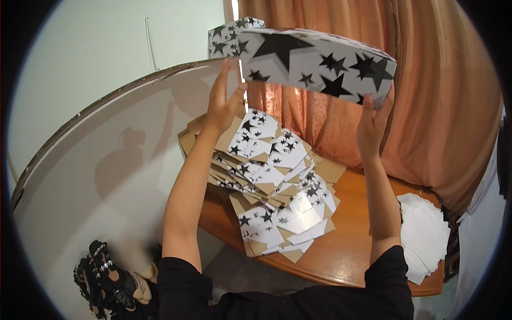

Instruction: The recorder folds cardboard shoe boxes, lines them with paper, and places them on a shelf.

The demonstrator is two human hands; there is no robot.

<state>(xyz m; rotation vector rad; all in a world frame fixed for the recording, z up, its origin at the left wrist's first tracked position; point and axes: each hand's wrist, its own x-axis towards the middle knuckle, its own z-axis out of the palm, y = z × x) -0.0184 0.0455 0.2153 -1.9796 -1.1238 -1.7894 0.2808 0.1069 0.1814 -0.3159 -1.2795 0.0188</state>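
Up in front of me, a long white box printed with black stars spans the gap between my raised hands. My left hand is at its left end, fingers pointing up and thumb out to the side. Around the lower right corner curls my right hand. Just behind the box's left end, another star-printed box sits higher up against the wall. Below my arms, a loose heap of flat, star-printed cardboard pieces with brown undersides overlaps on the wooden table.
Stacked white paper pieces lie at the table's right end. An orange curtain hangs behind the table. A pale curved-looking partition with a dark top edge runs along the left. Several shoes are at the lower left.
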